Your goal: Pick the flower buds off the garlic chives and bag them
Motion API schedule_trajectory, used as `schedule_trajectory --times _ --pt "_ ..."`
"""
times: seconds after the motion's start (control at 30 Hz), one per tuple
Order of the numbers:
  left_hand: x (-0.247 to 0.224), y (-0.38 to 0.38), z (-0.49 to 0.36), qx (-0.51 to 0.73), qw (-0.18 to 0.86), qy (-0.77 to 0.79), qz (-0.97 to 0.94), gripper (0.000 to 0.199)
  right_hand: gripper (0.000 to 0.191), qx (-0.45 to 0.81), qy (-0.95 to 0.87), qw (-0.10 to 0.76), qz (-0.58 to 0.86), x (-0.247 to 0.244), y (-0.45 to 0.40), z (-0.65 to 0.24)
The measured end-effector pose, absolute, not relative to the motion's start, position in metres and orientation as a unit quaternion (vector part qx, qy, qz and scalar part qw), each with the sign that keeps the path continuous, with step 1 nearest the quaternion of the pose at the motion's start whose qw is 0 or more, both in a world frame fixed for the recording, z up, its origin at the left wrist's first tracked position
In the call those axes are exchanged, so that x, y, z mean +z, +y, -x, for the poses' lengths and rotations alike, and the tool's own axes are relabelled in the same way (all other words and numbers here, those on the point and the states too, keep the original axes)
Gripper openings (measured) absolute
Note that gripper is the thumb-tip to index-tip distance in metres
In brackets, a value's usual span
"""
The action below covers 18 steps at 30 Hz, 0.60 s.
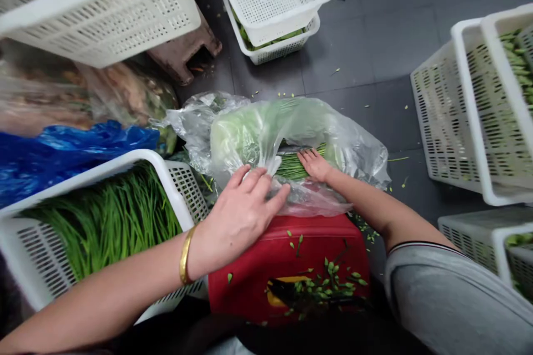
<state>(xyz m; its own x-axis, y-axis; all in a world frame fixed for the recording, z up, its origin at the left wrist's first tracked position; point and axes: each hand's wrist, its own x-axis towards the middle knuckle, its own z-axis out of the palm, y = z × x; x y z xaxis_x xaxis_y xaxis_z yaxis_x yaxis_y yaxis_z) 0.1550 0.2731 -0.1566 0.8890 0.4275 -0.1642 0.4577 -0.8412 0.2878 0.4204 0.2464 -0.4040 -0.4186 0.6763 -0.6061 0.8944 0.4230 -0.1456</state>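
A clear plastic bag (287,116) lies across the middle, its opening toward me, with a bundle of thin green flowering chive stems (291,166) showing inside. My right hand (314,166) reaches into the opening, fingers extended flat on the stems. My left hand (244,216), with a gold bangle on the wrist, is over the bag's near left edge; its fingers are spread and hold nothing. Whether its fingertips press on the plastic I cannot tell. Below the bag is a red surface (250,288) strewn with cut green buds (333,283).
A white basket (156,163) of long green leaves stands at left, beside a blue plastic bag (100,144). More white crates stand at upper left (125,16), top centre (287,11) and right (441,111). Scraps dot the dark tiled floor (375,55).
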Motion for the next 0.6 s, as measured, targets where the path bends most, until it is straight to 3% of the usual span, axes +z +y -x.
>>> schedule_trajectory --times 0.1,0.23,0.33,0.43,0.53,0.6 --pt "-0.168 0.262 -0.172 -0.016 0.214 0.221 -0.951 0.050 0.105 -0.226 0.811 0.238 -0.484 -0.411 0.256 -0.422" --pt "-0.193 0.256 -0.212 -0.107 0.290 0.239 -0.920 0.082 0.096 -0.225 0.809 0.245 -0.486 -0.408 0.252 -0.416" --pt "-0.196 0.252 -0.225 -0.177 0.324 0.203 -0.907 0.052 0.091 -0.222 0.806 0.245 -0.491 -0.401 0.242 -0.409" --pt "-0.184 0.249 -0.212 -0.165 0.323 0.134 -0.922 0.026 0.089 -0.233 0.803 0.247 -0.490 -0.401 0.243 -0.404" --pt "-0.168 0.249 -0.191 -0.148 0.308 0.103 -0.934 0.021 0.082 -0.250 0.796 0.249 -0.493 -0.406 0.259 -0.402" --pt "-0.161 0.249 -0.182 -0.130 0.321 0.083 -0.934 0.021 0.063 -0.252 0.792 0.242 -0.500 -0.407 0.275 -0.404"
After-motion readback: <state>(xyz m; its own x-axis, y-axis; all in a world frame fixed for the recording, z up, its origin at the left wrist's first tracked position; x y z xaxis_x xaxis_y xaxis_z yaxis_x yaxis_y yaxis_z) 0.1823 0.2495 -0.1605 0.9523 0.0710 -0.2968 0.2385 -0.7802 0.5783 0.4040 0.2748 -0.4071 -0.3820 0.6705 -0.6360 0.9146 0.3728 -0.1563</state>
